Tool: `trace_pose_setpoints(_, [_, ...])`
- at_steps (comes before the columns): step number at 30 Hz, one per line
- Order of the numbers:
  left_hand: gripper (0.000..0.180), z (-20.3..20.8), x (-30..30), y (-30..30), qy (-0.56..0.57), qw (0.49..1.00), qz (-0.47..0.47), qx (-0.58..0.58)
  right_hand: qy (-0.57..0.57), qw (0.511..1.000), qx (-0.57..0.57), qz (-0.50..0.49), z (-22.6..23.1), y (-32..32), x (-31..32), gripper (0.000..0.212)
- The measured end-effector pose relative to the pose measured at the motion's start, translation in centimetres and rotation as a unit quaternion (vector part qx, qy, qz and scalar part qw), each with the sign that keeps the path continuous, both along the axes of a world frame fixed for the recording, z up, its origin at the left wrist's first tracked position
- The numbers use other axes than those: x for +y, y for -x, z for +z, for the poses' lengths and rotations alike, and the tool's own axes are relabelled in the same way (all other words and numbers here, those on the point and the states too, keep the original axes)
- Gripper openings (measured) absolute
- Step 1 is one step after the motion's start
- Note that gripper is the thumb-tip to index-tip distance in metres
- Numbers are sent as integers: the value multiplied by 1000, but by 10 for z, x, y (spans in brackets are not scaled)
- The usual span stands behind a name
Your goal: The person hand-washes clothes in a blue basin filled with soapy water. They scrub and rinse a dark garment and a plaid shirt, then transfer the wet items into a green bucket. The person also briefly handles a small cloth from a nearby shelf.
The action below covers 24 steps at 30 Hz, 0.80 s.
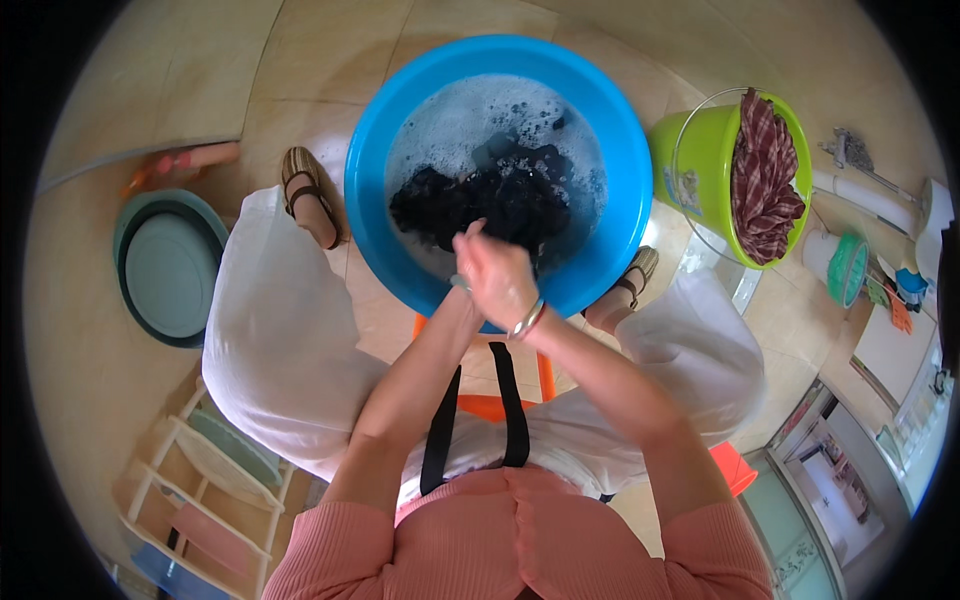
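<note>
A wide blue basin [375, 255] stands on the floor between my feet, with foamy water inside. Dark wet cloth [510, 200] lies bunched in the suds, its exact kind unclear. Over the basin's near side, my right hand [505, 280] is closed and slightly blurred, crossing over my left. My left hand [468, 262] is mostly covered by it, so its fingers are hidden. Both hands are together at the cloth's near edge; whether a fold of it is between them cannot be seen. A bangle [527, 319] circles my right wrist.
Right of the basin, a lime-green bucket [700, 160] with a wire handle holds a checked reddish cloth [768, 180]. A grey-green basin [170, 275] stands at the left, above a white rack [205, 480]. An orange stool [546, 378] is beneath me. A tap [850, 150] is at the far right.
</note>
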<state>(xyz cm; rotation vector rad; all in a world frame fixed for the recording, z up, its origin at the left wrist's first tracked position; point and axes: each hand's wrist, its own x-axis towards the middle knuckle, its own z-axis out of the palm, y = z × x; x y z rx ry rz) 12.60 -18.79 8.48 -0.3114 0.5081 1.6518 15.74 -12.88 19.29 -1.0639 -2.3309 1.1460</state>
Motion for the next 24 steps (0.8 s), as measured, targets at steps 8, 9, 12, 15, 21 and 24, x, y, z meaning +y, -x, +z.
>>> trace_pose_setpoints(8, [49,49,32,8,361,927,-102,6,12,968,-201,-150,-88,-88,103,35])
trace_pose_setpoints(9, [58,43,29,19,383,920,-77,40,22,966,-188,-174,-89,-89,111,38])
trace_pose_setpoints(12, [83,27,11,33,450,805,-185,339,90,984,-136,-67,-66,-87,109,25])
trace_pose_setpoints(15, [104,16,-1,19,362,521,-272,724,184,982,-21,26,-27,-52,80,10])
trace_pose_setpoints(21, [88,52,28,61,56,410,-275,868,116,991,58,43,-9,-38,75,30])
trace_pose_setpoints(24, [86,32,35,75,-7,496,-412,764,143,989,17,23,-23,-50,72,37])
